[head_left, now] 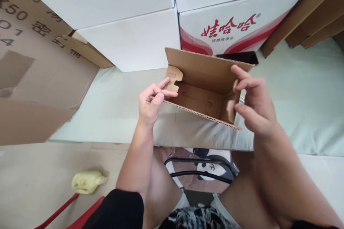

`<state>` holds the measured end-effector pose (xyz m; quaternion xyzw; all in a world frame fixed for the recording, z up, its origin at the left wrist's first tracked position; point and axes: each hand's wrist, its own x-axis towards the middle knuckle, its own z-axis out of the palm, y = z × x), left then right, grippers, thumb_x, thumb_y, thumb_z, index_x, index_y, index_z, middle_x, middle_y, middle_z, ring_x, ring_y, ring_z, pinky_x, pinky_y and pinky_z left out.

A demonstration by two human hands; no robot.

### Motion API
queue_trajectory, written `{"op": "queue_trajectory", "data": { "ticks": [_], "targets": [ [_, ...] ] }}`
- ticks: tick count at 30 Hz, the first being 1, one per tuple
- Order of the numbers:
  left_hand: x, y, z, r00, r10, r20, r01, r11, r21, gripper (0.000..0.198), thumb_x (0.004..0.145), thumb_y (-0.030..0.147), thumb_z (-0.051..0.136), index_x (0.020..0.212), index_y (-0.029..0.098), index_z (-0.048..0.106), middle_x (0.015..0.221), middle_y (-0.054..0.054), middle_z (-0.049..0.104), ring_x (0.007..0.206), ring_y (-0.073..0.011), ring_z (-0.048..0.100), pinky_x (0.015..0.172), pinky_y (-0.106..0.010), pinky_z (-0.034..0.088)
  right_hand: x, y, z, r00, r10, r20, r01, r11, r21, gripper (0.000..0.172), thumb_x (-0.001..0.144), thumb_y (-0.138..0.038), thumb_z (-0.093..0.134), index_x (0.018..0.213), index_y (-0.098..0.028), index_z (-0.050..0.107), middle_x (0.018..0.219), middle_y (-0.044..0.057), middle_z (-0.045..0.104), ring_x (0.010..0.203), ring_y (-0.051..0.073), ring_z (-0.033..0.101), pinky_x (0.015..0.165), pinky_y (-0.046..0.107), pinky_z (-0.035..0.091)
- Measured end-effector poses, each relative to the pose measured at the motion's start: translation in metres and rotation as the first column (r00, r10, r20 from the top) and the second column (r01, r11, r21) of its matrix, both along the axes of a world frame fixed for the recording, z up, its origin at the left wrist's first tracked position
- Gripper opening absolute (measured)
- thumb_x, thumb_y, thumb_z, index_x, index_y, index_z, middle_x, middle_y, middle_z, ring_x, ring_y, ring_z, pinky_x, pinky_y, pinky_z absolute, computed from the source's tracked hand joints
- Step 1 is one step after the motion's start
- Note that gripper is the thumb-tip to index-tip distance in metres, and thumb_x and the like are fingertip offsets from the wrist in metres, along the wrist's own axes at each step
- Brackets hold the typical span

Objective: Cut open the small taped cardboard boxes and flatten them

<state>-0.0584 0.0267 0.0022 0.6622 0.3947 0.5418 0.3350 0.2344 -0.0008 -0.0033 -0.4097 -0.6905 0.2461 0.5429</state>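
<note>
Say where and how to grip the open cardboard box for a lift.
Probably by the box's short end walls, below the end flaps, palms pressing inward from each side. Its long axis runs roughly between the left hand and right hand, and the open top leaves those flaps unfastened, so they may bend under load.

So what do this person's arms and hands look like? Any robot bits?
None visible. Each grip is a bare human hand: the left hand and right hand wear no gloves, and no rings, watch, markings or cables show. The forearms are uncovered too. The left sleeve is plain black; only a dark edge of the right sleeve shows.
</note>
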Motion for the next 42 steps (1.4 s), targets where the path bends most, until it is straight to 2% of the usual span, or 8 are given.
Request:
{"op": "queue_trajectory", "data": {
  "ticks": [5, 9, 14, 19, 22, 25, 35, 42],
  "targets": [
    [0.004, 0.001, -0.004, 0.999, 0.008, 0.040, -0.008, 1.000, 0.004, 0.049, 0.090, 0.070, 0.063, 0.077, 0.026, 0.048, 0.091, -0.004, 0.083, 0.122, -0.0301, 0.072, 0.115, -0.060, 0.051, -0.003, 0.004, -0.003, 0.971, 0.009, 0.238, -0.038, 0.992, 0.120, 0.017, 0.085, -0.022, 0.066, 0.097, -0.031, 0.073, 0.134, 0.004, 0.072, 0.139, 0.035, 0.055, 0.118, 0.067, 0.035],
    [0.011, 0.003, -0.013, 0.996, 0.089, 0.001, -0.089, 0.996, -0.024, 0.048, 0.086, 0.072, 0.066, 0.097, 0.026, 0.058, 0.099, -0.008, 0.081, 0.124, -0.0288, 0.071, 0.106, -0.049, 0.058, -0.009, 0.009, -0.013, 0.990, -0.138, -0.034, 0.142, 0.974, 0.176, 0.024, 0.083, -0.020, 0.073, 0.102, -0.034, 0.071, 0.110, 0.003, 0.071, 0.109, 0.026, 0.067, 0.102, 0.055, 0.052],
    [0.015, 0.006, -0.023, 0.989, 0.134, -0.057, -0.133, 0.991, 0.023, 0.061, 0.089, 0.066, 0.067, 0.135, 0.030, 0.051, 0.134, -0.011, 0.069, 0.124, -0.0267, 0.069, 0.106, -0.042, 0.057, -0.010, 0.011, -0.026, 0.946, -0.064, -0.317, 0.119, 0.980, 0.157, 0.054, 0.086, -0.046, 0.070, 0.137, -0.049, 0.055, 0.142, 0.001, 0.055, 0.123, 0.026, 0.062, 0.106, 0.051, 0.051],
    [0.014, 0.007, -0.028, 0.978, 0.167, -0.125, -0.162, 0.986, 0.047, 0.064, 0.092, 0.063, 0.065, 0.143, 0.030, 0.047, 0.151, -0.012, 0.056, 0.143, -0.0300, 0.054, 0.119, -0.046, 0.047, -0.002, 0.008, -0.027, 0.991, 0.020, -0.133, -0.004, 0.992, 0.126, 0.075, 0.082, -0.053, 0.073, 0.150, -0.043, 0.044, 0.125, 0.004, 0.066, 0.123, 0.031, 0.063, 0.114, 0.059, 0.046],
    [0.014, 0.009, -0.032, 0.975, 0.185, -0.125, -0.183, 0.983, 0.026, 0.069, 0.091, 0.065, 0.065, 0.148, 0.033, 0.042, 0.158, -0.012, 0.048, 0.147, -0.0303, 0.050, 0.121, -0.047, 0.046, -0.001, 0.006, -0.024, 0.996, -0.088, 0.025, 0.084, 0.987, 0.141, 0.052, 0.080, -0.039, 0.076, 0.130, -0.034, 0.066, 0.116, 0.005, 0.066, 0.126, 0.033, 0.062, 0.117, 0.061, 0.043],
    [0.014, 0.011, -0.036, 0.977, 0.178, -0.119, -0.176, 0.984, 0.027, 0.069, 0.091, 0.066, 0.064, 0.149, 0.033, 0.044, 0.162, -0.011, 0.045, 0.150, -0.0307, 0.047, 0.122, -0.047, 0.045, -0.001, 0.005, -0.023, 0.988, -0.133, 0.084, 0.121, 0.984, 0.133, 0.025, 0.082, -0.036, 0.070, 0.106, -0.030, 0.075, 0.113, 0.006, 0.068, 0.132, 0.036, 0.059, 0.121, 0.066, 0.038],
    [0.011, 0.013, -0.028, 0.956, 0.188, -0.224, -0.169, 0.980, 0.102, 0.051, 0.094, 0.060, 0.062, 0.129, 0.023, 0.067, 0.147, -0.014, 0.063, 0.140, -0.0297, 0.057, 0.121, -0.051, 0.044, 0.000, 0.008, -0.025, 0.992, -0.094, 0.086, 0.082, 0.987, 0.142, 0.022, 0.087, -0.034, 0.064, 0.104, -0.029, 0.077, 0.114, 0.006, 0.072, 0.131, 0.036, 0.061, 0.122, 0.071, 0.033],
    [0.006, 0.005, -0.018, 0.900, 0.308, -0.309, -0.256, 0.946, 0.199, 0.030, 0.092, 0.050, 0.065, 0.102, 0.023, 0.073, 0.112, -0.009, 0.071, 0.111, -0.0257, 0.068, 0.087, -0.038, 0.060, 0.001, 0.007, -0.032, 0.997, -0.071, 0.014, 0.071, 0.997, 0.028, 0.022, 0.093, -0.041, 0.061, 0.107, -0.030, 0.075, 0.137, 0.006, 0.066, 0.140, 0.034, 0.055, 0.122, 0.064, 0.036]
  ]
}}
